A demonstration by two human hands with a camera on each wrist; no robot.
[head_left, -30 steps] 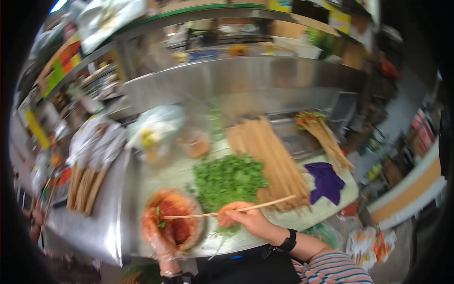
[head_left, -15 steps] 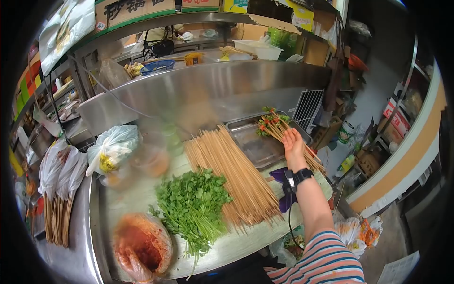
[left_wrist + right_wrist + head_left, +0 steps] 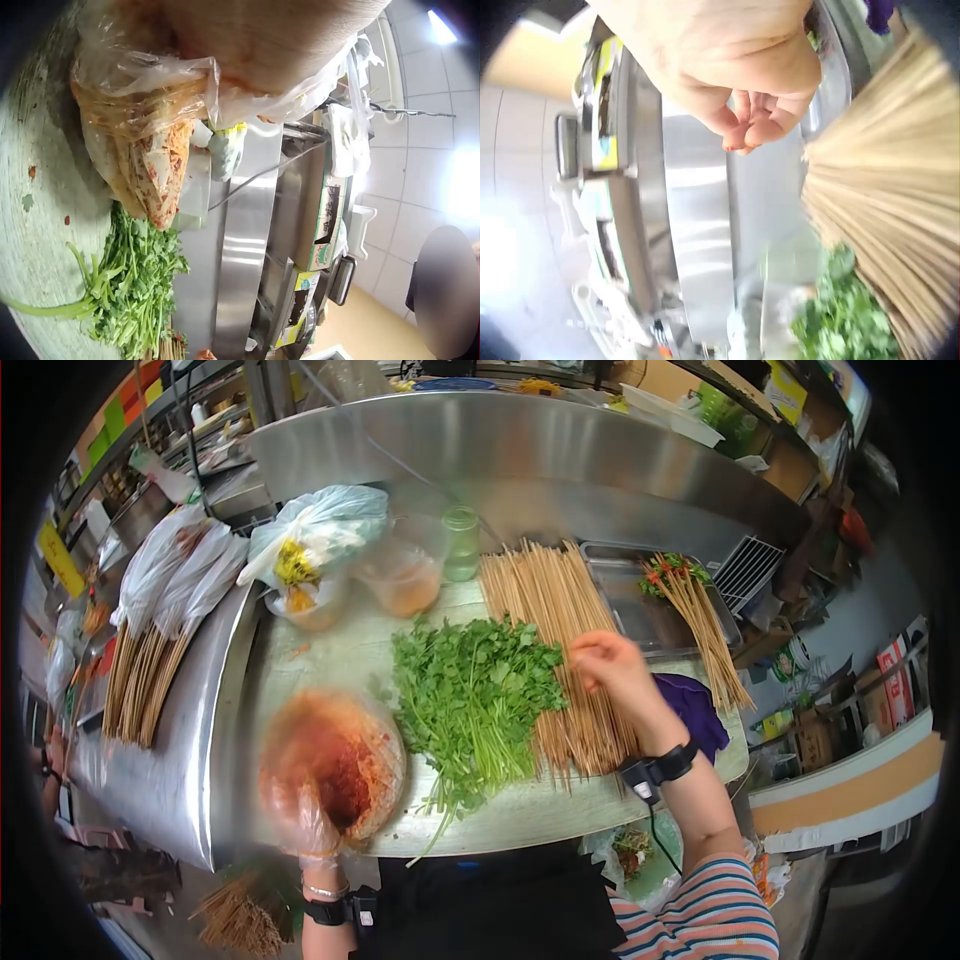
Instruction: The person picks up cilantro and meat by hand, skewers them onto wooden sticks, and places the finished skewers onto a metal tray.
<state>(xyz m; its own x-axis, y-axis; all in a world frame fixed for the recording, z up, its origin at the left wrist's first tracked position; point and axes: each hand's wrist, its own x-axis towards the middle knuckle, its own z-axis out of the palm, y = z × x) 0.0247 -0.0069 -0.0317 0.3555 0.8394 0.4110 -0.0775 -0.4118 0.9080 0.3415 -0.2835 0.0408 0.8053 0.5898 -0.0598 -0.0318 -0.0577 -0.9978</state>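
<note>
My left hand (image 3: 312,822), in a clear plastic glove, reaches into a bowl (image 3: 388,755) smeared with red chili mixture. Its fingers are hidden inside; the left wrist view shows the wrinkled glove (image 3: 142,90) beside the bowl's side. My right hand (image 3: 622,672) hovers over a wide bundle of bare bamboo skewers (image 3: 545,595). In the right wrist view its thumb and fingertips meet, with no object visible between them. A heap of cilantro (image 3: 470,695) lies between bowl and skewers. Skewers threaded with red and green pieces (image 3: 695,615) lean across a metal tray (image 3: 622,622).
Beside the tray lies purple cloth (image 3: 700,710). At the back stand a green glass jar (image 3: 461,545), a clear tub (image 3: 405,590) and a tied plastic bag (image 3: 320,525). Bagged skewer bundles (image 3: 150,680) rest on the left steel counter. A steel backsplash (image 3: 520,450) runs behind.
A second ago my right hand held a skewer with greens at the bowl. It then reached, open, to the filled skewers and has come back left over the bare ones, without that skewer.
</note>
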